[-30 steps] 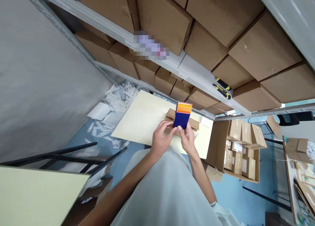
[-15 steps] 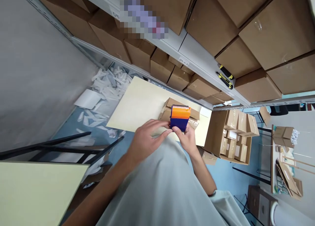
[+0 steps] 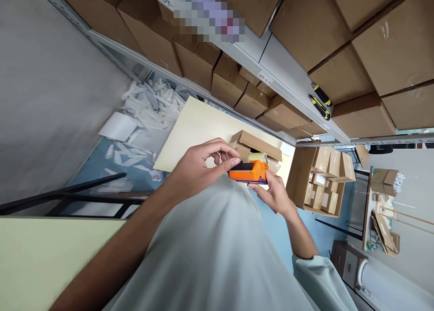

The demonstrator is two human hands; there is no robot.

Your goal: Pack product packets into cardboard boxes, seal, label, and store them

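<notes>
An orange and dark blue tape dispenser (image 3: 247, 173) is gripped at its right end by my right hand (image 3: 276, 193), thumb below and fingers behind it. A pale roll of tape (image 3: 259, 157) shows at its far side. My left hand (image 3: 206, 166) is at the dispenser's left end, thumb and forefinger closed in a pinch at its edge; what lies between them is too small to make out. Just behind the dispenser, a cardboard box (image 3: 259, 143) with raised flaps lies on the cream tabletop (image 3: 193, 125), partly hidden by the dispenser.
A large carton (image 3: 298, 177) holding several small boxes stands to the right. Shelves of cardboard boxes (image 3: 230, 82) run along the back, with two utility knives (image 3: 320, 101) on one. White scraps (image 3: 152, 107) pile up on the floor at left. Another cream tabletop (image 3: 50, 256) lies at lower left.
The dispenser has been tipped from upright to lying lengthwise, showing its orange side and tape roll. My right hand has shifted to its right end, and my left hand pinches at its left end.
</notes>
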